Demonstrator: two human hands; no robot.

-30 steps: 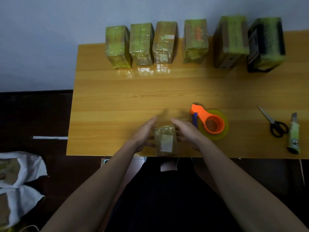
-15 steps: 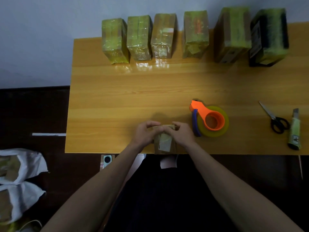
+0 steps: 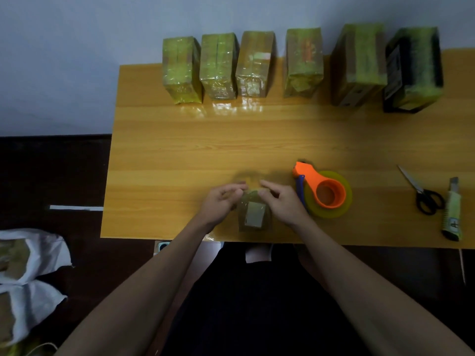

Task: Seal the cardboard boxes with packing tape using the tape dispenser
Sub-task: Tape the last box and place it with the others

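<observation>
Your 2 hands, left hand (image 3: 218, 204) and right hand (image 3: 281, 204), curl their fingers on the small brown cardboard box (image 3: 254, 214), just left of the orange tape dispenser (image 3: 322, 192). Press the tape down flat and slowly.

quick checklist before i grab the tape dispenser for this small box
1. Small box sits on the table near its front edge: ok.
2. Left hand and right hand grip the box top: ok.
3. Tape dispenser lies free just right of the right hand: ok.
4. A hand free to take it: not ok.
5. Flaps fully closed: cannot tell, fingers cover them.
6. Scissors and utility knife lie apart at far right: ok.
</observation>
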